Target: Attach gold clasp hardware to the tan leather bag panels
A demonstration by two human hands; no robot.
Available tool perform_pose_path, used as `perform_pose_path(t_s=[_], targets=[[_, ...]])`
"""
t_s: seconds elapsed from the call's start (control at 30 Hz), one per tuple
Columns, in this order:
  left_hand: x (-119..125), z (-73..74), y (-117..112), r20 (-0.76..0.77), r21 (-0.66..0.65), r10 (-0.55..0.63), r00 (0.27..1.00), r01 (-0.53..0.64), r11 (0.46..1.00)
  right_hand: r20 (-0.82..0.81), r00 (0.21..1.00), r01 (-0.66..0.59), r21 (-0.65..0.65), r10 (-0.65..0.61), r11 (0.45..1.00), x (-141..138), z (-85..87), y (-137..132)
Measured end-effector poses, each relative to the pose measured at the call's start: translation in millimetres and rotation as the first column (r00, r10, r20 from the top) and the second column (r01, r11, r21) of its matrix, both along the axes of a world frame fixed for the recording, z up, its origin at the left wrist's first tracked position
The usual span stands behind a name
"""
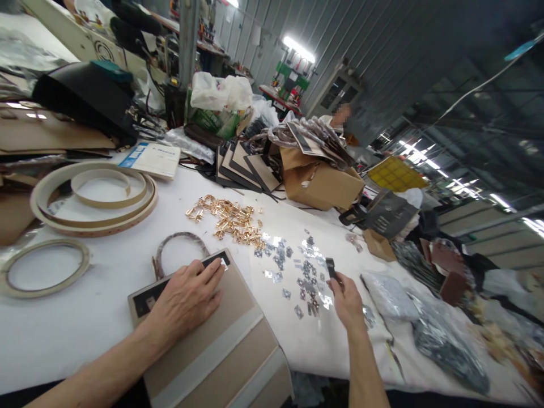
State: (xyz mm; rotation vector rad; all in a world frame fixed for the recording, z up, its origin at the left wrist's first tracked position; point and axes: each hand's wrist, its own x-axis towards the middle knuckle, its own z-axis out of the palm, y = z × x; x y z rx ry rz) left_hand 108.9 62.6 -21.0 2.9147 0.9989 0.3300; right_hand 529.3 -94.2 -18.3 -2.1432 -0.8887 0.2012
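Observation:
A beige handbag panel (238,317) with pale strips across it lies at the table's front, and its looped handle (181,235) sticks out past the far edge. My left hand (187,297) rests palm down on the panel, fingers stretched out, the tips beside a small shiny metal plate (224,264) on a black patch. My right hand (346,297) is closed around what looks like a small hammer (330,266) with a dark head, held by the scattered metal washer plates (309,277). Gold-coloured metal prongs (233,220) lie heaped beyond the panel.
Rolls of edging strip (102,224) and a tape ring (45,292) lie at left. Behind stand a booklet (153,160), dark panels (242,167) and a loaded cardboard box (318,184). Plastic-wrapped packets (391,294) lie at right. A person (338,119) is in the background.

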Motion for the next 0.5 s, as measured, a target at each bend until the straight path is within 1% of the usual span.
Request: perform_pose_path(t_s=[0.03, 0.07, 0.1, 0.13, 0.17, 0.2, 0.23, 0.27, 0.3, 0.33, 0.4, 0.5], targets=[[0, -0.8, 0, 0.006, -0.004, -0.001, 1.0, 0.001, 1.0, -0.182, 0.983, 0.031, 0.151, -0.004, 0.988, -22, 7.5, 13], [0, -1.4, 0, 0.01, -0.008, -0.002, 1.0, 0.002, 1.0, -0.371, 0.926, 0.061, 0.325, 0.068, 0.944, -48, 14.9, 28], [0, -1.6, 0, 0.012, -0.012, 0.001, 1.0, -0.001, 1.0, -0.519, 0.832, 0.092, 0.478, 0.196, 0.873, -76, 21.8, 46], [0, -1.5, 0, 0.013, -0.015, 0.004, 1.0, -0.004, 1.0, -0.624, 0.713, 0.145, 0.576, 0.319, 0.804, -105, 27.6, 64], [0, -1.2, 0, 0.014, -0.017, 0.007, 1.0, -0.007, 1.0, -0.693, 0.588, 0.206, 0.627, 0.417, 0.752, -133, 31.7, 84], [0, -0.7, 0, 0.015, -0.019, 0.01, 1.0, -0.01, 1.0, -0.734, 0.477, 0.272, 0.646, 0.483, 0.713, -159, 33.8, 102], [0, -0.2, 0, 0.018, -0.023, 0.011, 1.0, -0.01, 1.0, -0.757, 0.398, 0.336, 0.645, 0.518, 0.686, -183, 33.6, 120], [1, 0.3, 1, 0.023, -0.027, 0.011, 1.0, -0.01, 1.0, -0.766, 0.355, 0.386, 0.643, 0.537, 0.661, -203, 31.2, 135], [1, 0.6, 1, 0.03, -0.032, 0.009, 1.0, -0.008, 0.999, -0.763, 0.339, 0.421, 0.646, 0.551, 0.637, -219, 27.1, 147], [1, 0.8, 2, 0.036, -0.038, 0.009, 0.999, -0.007, 0.999, -0.756, 0.342, 0.438, 0.654, 0.559, 0.616, -232, 21.7, 156], [2, 0.4, 3, 0.048, -0.051, 0.011, 0.999, -0.008, 0.999, -0.722, 0.387, 0.442, 0.691, 0.573, 0.572, -249, 10.0, 165], [2, -1.1, 4, 0.054, -0.066, 0.011, 0.998, -0.007, 0.998, -0.641, 0.458, 0.392, 0.767, 0.616, 0.508, -260, -2.5, 165]])
